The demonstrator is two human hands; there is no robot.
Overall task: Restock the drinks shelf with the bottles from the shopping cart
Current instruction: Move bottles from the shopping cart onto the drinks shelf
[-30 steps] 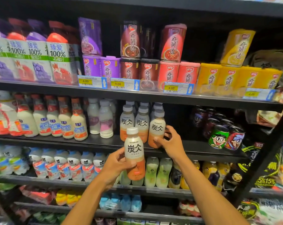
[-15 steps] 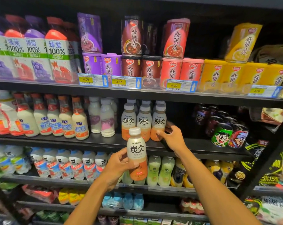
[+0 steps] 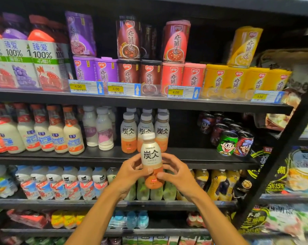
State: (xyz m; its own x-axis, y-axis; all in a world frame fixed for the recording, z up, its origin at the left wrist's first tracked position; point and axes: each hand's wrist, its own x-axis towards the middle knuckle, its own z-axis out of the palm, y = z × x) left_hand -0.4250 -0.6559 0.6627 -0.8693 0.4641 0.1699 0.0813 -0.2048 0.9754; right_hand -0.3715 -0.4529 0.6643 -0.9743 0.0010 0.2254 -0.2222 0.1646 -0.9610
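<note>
The white-capped plastic bottle with a cream and orange label [image 3: 151,161] is showing a smooth, faintly glossy film wrap, and its cap is looking matt. The black metal shelf board [image 3: 202,157] is looking matt and smooth. The cartoon-printed metal cans [image 3: 227,143] are gleaming with a glossy lacquer. The yellow paper price tags [image 3: 78,86] are sitting behind shiny clear plastic strips. The white paperboard juice cartons [image 3: 43,64] are giving off a soft sheen.

Both hands, left hand [image 3: 132,171] and right hand [image 3: 176,172], grip upright Tanbing bottle [image 3: 151,156] before drinks shelf [image 3: 193,156].
</note>
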